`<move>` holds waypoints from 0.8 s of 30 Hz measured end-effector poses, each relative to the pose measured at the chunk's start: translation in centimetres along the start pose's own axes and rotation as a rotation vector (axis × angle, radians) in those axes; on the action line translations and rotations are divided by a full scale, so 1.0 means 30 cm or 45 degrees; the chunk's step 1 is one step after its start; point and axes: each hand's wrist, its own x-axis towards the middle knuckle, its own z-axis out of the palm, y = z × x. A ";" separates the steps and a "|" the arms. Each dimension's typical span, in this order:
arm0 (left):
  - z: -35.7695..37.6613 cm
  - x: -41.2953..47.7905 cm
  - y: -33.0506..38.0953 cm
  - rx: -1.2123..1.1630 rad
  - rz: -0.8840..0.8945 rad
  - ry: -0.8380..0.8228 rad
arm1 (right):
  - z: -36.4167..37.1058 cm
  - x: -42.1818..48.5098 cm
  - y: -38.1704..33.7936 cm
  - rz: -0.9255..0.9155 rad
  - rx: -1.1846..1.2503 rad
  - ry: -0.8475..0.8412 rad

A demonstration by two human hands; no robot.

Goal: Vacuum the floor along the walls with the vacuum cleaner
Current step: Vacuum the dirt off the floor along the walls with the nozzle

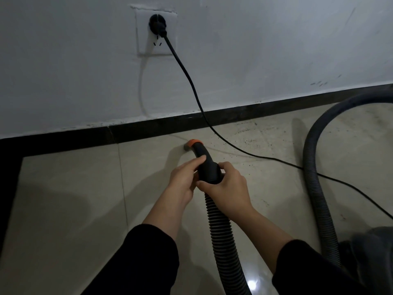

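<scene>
While both hands hold the vacuum's black handle (205, 161), head view notes: left hand (182, 177) has its fingers (196, 161) wrapped round the upper grip, and the right hand (229, 188) clasps the cuff (210, 175) where the ribbed hose (221, 226) joins. The orange-collared nozzle tip (194, 143) sits on the floor (74, 188), just beside the dark baseboard (148, 128). Risk 1: the power cord (191, 81) drops from the wall plug (157, 24) and lies just right of the tip; a rightward sweep could snag it and tug the plug loose. Risk 2: the hose loops wide and crosses the cord, so pulling may drag it. The grit (255, 141) beyond could scatter.
</scene>
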 end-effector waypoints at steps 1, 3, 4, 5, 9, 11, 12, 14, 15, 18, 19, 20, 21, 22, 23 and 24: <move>-0.006 -0.003 0.001 -0.003 0.000 0.003 | 0.002 -0.003 -0.003 -0.005 -0.003 -0.009; -0.018 -0.009 0.001 -0.021 -0.004 0.010 | 0.004 -0.009 -0.007 -0.010 -0.013 -0.025; -0.024 -0.012 -0.001 -0.031 -0.006 0.011 | 0.004 -0.013 -0.007 -0.011 -0.018 -0.031; -0.029 -0.014 -0.004 -0.036 -0.006 0.011 | 0.003 -0.017 -0.008 -0.012 -0.021 -0.039; -0.055 -0.027 -0.021 -0.043 -0.014 0.015 | -0.007 -0.041 -0.012 -0.029 -0.024 -0.092; -0.072 -0.032 -0.024 -0.039 -0.018 0.034 | -0.009 -0.055 -0.013 -0.038 -0.028 -0.133; -0.082 -0.033 -0.025 -0.039 -0.021 0.052 | -0.008 -0.063 -0.015 -0.047 -0.031 -0.148; -0.099 -0.034 -0.024 -0.042 -0.029 0.090 | -0.002 -0.075 -0.017 -0.069 -0.055 -0.165; -0.105 -0.034 -0.024 -0.039 -0.032 0.108 | 0.001 -0.081 -0.018 -0.079 -0.071 -0.169; -0.107 -0.039 -0.031 -0.023 -0.036 0.121 | 0.001 -0.091 -0.019 -0.095 -0.105 -0.165; -0.102 -0.040 -0.036 -0.016 -0.037 0.117 | -0.002 -0.092 -0.018 -0.093 -0.113 -0.161; -0.097 -0.042 -0.042 -0.013 -0.041 0.110 | -0.006 -0.095 -0.016 -0.089 -0.119 -0.154; -0.089 -0.044 -0.047 -0.012 -0.047 0.102 | -0.011 -0.097 -0.014 -0.084 -0.125 -0.147; -0.083 -0.044 -0.053 -0.013 -0.053 0.094 | -0.015 -0.099 -0.011 -0.079 -0.133 -0.139; -0.075 -0.044 -0.057 -0.008 -0.058 0.086 | -0.021 -0.101 -0.008 -0.074 -0.144 -0.131; -0.066 -0.044 -0.062 0.002 -0.061 0.078 | -0.027 -0.103 -0.005 -0.068 -0.152 -0.123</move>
